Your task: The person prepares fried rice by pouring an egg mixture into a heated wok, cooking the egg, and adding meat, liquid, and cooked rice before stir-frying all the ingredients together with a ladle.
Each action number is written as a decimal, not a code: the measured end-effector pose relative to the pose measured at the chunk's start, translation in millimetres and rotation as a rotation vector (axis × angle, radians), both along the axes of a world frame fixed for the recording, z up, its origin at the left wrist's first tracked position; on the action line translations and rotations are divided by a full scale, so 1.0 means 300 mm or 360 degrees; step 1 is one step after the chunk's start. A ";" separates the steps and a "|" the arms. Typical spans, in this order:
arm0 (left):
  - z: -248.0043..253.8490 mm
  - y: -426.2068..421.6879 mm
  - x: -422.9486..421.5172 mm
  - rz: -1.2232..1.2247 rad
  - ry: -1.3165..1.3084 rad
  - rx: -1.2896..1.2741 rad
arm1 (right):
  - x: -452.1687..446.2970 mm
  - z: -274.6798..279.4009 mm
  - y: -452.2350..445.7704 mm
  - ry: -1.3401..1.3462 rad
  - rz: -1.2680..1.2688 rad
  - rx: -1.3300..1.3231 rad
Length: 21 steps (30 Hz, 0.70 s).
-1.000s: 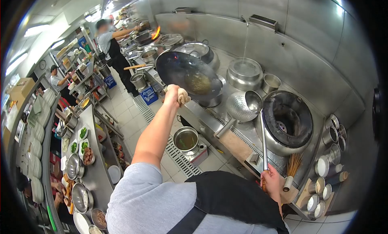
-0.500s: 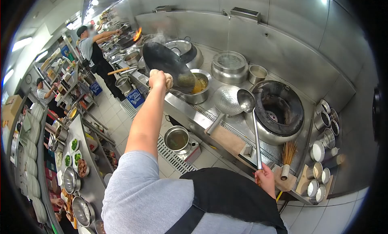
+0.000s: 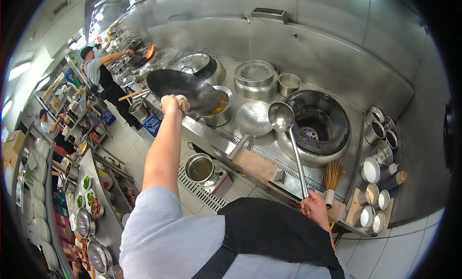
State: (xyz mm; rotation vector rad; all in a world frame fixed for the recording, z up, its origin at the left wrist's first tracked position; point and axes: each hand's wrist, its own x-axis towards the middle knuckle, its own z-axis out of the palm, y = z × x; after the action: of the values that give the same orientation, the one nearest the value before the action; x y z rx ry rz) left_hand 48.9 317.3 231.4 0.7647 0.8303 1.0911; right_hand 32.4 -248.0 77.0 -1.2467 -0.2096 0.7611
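In the head view, far forward on a straight arm: the left hand [image 3: 171, 104], closed in a fist on a bunched cloth [image 3: 182, 103], apparently gripping the near edge of a dark wok [image 3: 178, 89] through it, with the exact hold hidden. Tipped well over, the wok, with its right-hand lip above or against a steel pot [image 3: 215, 120]; no telling contact from a narrow gap there. In the pot, orange-yellow contents, partly covered from sight by the wok.

Low and near the body: the right hand [image 3: 316, 207], wrapped around the handle end of a long ladle [image 3: 281, 116]. Bowl of the ladle near the edge of the bare burner ring [image 3: 332, 120], just beside a perforated strainer [image 3: 253, 118] on the range [image 3: 269, 148]. Right of the handle, a bristle brush [image 3: 332, 177].

By the tilt, probably emptying the wok into the pot, perhaps close to done; no falling stream clear enough to confirm. Calling next, in all likelihood, for a steady tilt until drained, then for levelling the wok and lifting clear of the pot rim without knocking it, with the ladle well out of the way.
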 end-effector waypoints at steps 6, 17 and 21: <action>-0.063 -0.057 -0.002 -0.0585 0.0038 -0.0167 | 0.105 0.159 -0.016 -0.0096 0.0079 -0.0011; -0.155 -0.563 0.097 -0.1055 -0.0275 -0.0584 | 0.191 0.099 0.090 -0.0753 -0.0056 -0.0535; -0.286 -0.745 0.181 -0.1372 -0.0425 -0.0515 | 0.226 -0.056 -0.023 -0.0958 -0.0323 -0.0628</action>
State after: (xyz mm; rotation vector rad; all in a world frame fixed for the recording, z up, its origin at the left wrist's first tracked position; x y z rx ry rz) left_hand 103.2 93.8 145.5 0.5881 0.3569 0.2629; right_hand 100.4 -254.8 60.3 -1.8265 -0.4273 0.2357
